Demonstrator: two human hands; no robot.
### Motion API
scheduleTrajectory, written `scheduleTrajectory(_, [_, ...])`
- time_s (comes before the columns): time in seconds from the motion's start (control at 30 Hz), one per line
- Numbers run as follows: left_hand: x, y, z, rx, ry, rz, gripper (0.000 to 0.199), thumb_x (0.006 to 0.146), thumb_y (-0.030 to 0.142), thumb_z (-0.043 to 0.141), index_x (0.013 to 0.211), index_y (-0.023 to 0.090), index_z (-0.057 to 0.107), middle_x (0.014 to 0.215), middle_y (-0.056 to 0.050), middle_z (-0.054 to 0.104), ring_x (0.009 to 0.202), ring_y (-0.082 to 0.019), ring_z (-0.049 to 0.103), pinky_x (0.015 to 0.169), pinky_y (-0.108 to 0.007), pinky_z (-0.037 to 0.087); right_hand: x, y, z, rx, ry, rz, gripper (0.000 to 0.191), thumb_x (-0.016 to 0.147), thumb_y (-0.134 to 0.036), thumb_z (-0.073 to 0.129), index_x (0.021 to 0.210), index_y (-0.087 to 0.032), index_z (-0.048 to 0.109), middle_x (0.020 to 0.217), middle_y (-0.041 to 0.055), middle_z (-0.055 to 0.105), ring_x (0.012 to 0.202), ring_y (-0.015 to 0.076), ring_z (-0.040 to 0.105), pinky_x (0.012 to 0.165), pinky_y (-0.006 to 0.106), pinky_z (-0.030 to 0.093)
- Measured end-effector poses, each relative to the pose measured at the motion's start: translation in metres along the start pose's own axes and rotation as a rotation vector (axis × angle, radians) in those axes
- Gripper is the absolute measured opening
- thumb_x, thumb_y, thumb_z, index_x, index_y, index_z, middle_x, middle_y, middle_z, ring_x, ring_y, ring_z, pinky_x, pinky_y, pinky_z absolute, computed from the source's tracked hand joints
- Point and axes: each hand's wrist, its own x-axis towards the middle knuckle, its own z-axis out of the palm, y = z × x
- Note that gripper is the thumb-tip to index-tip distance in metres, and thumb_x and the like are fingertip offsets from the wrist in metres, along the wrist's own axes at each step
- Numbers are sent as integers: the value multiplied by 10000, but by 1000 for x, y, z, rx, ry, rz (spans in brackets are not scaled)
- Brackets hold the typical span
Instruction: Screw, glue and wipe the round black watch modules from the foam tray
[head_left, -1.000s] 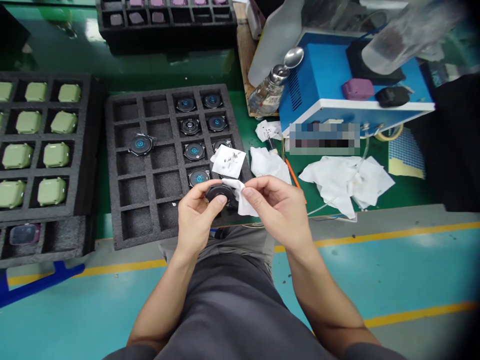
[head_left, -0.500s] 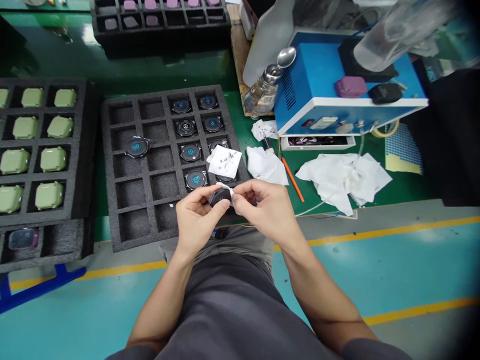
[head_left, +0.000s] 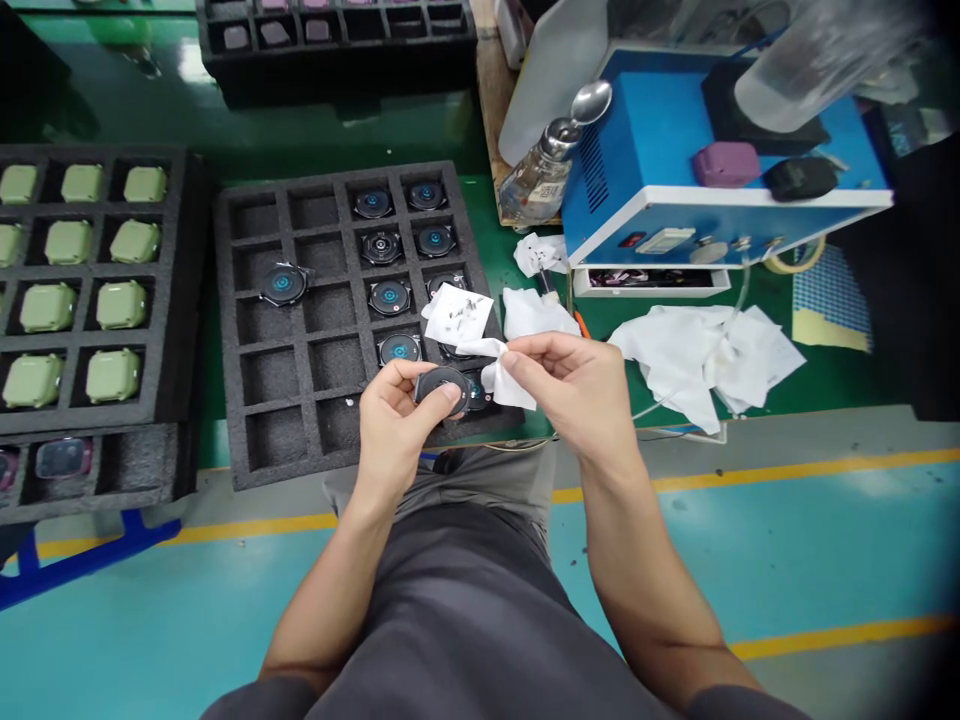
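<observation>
Between the thumb and fingers of my left hand [head_left: 396, 425] is a round black watch case [head_left: 433, 383], held over the front edge of the foam tray [head_left: 270, 395]. My right hand [head_left: 574, 390] pinches a white wipe [head_left: 511, 385], which hangs just right of the watch case, apart from it. Several round watches lie in the tray's two right columns. Another watch [head_left: 283, 284] rests on a divider at the left. A white paper square with dark bits [head_left: 458, 314] lies over part of the right column.
Stacked foam trays with green square cases [head_left: 112, 305] stand at the left. A blue machine [head_left: 637, 140] is at the back right, beside a glass bottle with a metal top [head_left: 536, 180]. Crumpled wipes [head_left: 667, 350] and an orange stick [head_left: 581, 324] lie before it.
My right hand has moved right, away from the watch case, drawing out the wipe that was bunched against it. The left hand still grips the case. The whole view has shifted slightly.
</observation>
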Motion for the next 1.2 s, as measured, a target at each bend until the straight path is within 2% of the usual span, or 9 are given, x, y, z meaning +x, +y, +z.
scheduleTrajectory(0.17, [0, 0, 0, -19, -2, 0, 289, 686, 274, 866, 860, 172, 660, 747, 14, 654, 636, -110, 604, 570, -250, 596, -6, -1, 2, 29, -61, 23, 139, 762, -307, 762, 798, -173, 765, 653, 7, 688, 555, 103, 557, 498, 237, 441])
scheduleTrajectory(0.3, [0, -2, -2, 9, -13, 19, 285, 685, 278, 867, 851, 172, 660, 776, 3, 672, 664, -117, 618, 603, -248, 582, -11, -7, 10, 17, -148, -25, 125, 797, -299, 733, 814, -178, 756, 672, 1, 691, 572, 104, 574, 508, 234, 451])
scheduleTrajectory(0.4, [-1, -5, -2, 45, 8, 87, 274, 690, 247, 865, 850, 176, 654, 793, 5, 684, 688, -110, 619, 650, -232, 555, -13, -10, 16, -68, -171, -72, 95, 810, -253, 702, 822, -172, 751, 682, 1, 700, 581, 102, 591, 536, 234, 466])
scheduleTrajectory(0.57, [1, -9, 0, 89, 42, 178, 266, 686, 200, 859, 852, 176, 653, 773, 16, 676, 697, -99, 618, 660, -203, 508, -15, -11, 14, -95, -167, -77, 102, 809, -260, 707, 820, -172, 756, 702, 12, 727, 587, 110, 613, 530, 231, 471])
scheduleTrajectory(0.8, [1, -13, 2, 144, 55, 267, 240, 692, 157, 842, 823, 173, 641, 765, 18, 681, 695, -94, 637, 656, -199, 513, -13, -11, 18, -158, -155, -116, 82, 807, -225, 682, 798, -170, 742, 695, 2, 729, 586, 104, 625, 549, 221, 479])
scheduleTrajectory(0.97, [2, -12, 2, 21, 118, 220, 283, 688, 221, 867, 851, 174, 640, 779, 10, 686, 693, -103, 642, 675, -229, 538, -19, 0, 26, -207, -139, -93, 55, 768, -199, 678, 763, -173, 726, 658, -2, 722, 562, 114, 628, 548, 231, 481])
scheduleTrajectory(1.03, [3, -11, 1, -61, 123, 177, 301, 704, 264, 868, 876, 181, 635, 804, 5, 690, 712, -114, 652, 706, -253, 550, -23, 3, 26, -214, -143, -95, 56, 764, -188, 675, 742, -176, 725, 643, -7, 717, 548, 108, 618, 549, 230, 482])
scheduleTrajectory(1.1, [4, -10, 0, -94, 98, 160, 326, 712, 279, 871, 935, 193, 648, 859, -1, 693, 772, -121, 664, 758, -258, 548, -26, 2, 22, -179, -96, -99, 61, 774, -203, 684, 750, -176, 733, 658, -4, 724, 547, 104, 612, 550, 228, 490])
scheduleTrajectory(1.2, [6, -10, -4, -77, 31, 171, 402, 779, 324, 830, 1142, 243, 678, 1087, -34, 711, 966, -152, 678, 901, -280, 530, -25, -3, 14, -91, -16, -106, 77, 796, -243, 707, 792, -177, 746, 683, -1, 727, 562, 103, 613, 549, 228, 501])
